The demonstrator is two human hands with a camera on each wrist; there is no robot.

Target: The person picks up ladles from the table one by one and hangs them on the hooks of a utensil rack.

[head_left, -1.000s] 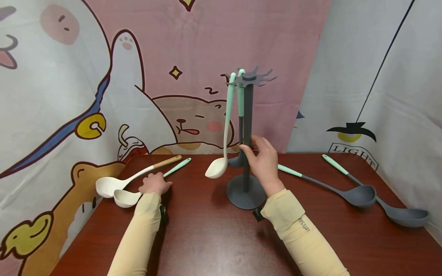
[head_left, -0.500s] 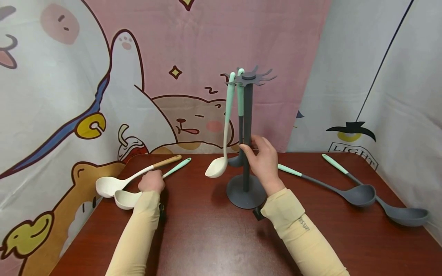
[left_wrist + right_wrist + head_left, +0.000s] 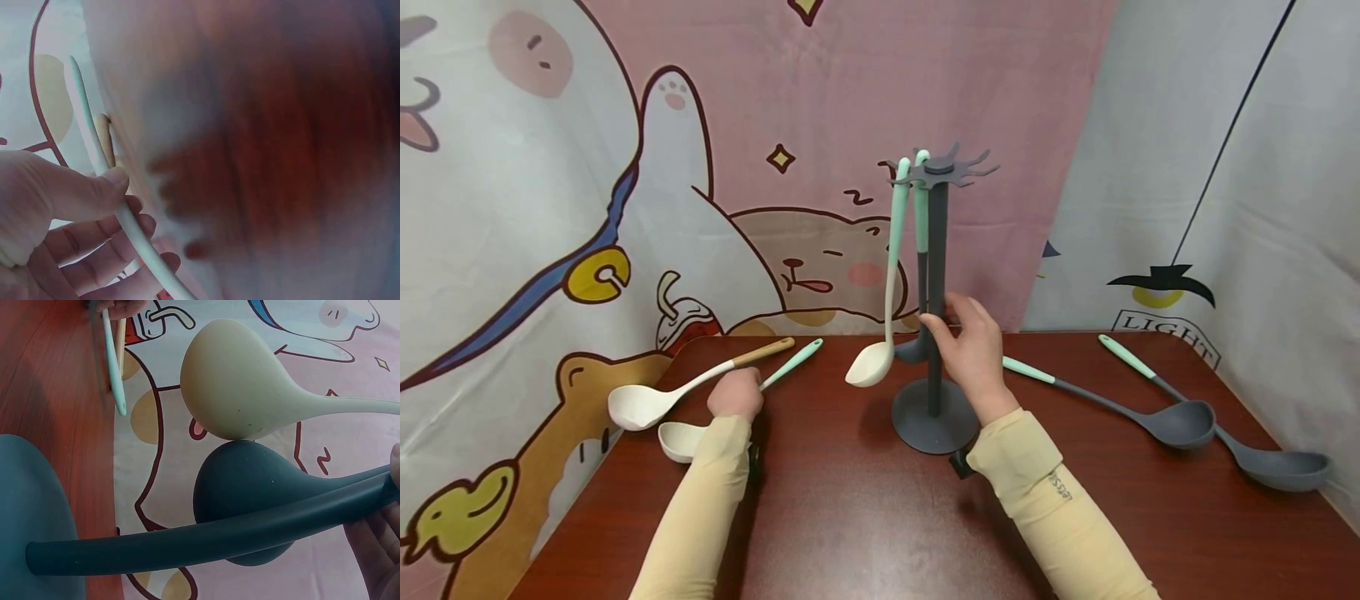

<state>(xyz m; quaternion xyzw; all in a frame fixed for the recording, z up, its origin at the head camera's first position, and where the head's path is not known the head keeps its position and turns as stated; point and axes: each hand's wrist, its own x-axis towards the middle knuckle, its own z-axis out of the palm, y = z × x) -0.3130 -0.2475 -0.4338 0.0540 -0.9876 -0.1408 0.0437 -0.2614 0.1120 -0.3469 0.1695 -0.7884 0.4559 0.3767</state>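
Note:
My left hand (image 3: 736,396) pinches the shaft of a white ladle with a mint-green handle (image 3: 793,363), over the table's left side. In the left wrist view the thumb lies across the pale ladle shaft (image 3: 149,251) and the fingers lie behind it. My right hand (image 3: 973,354) holds the post of a dark grey utensil stand (image 3: 937,250), whose round base is on the table. From the stand's hooks hang a white ladle (image 3: 871,365) and a dark grey ladle (image 3: 922,275), both mint-handled. The right wrist view shows their bowls side by side, with the post (image 3: 187,544) in front.
A white ladle with a wooden handle (image 3: 643,407) lies at the left, behind my left hand. Right of the stand, two grey mint-handled ladles (image 3: 1183,425) (image 3: 1285,468) lie on the brown table (image 3: 842,508). A printed cloth (image 3: 820,100) hangs behind the table.
My left fingers, spread over the ladle a second ago, have closed round its shaft. The ladle has shifted slightly to the right with the hand. My right hand and the stand have stayed put.

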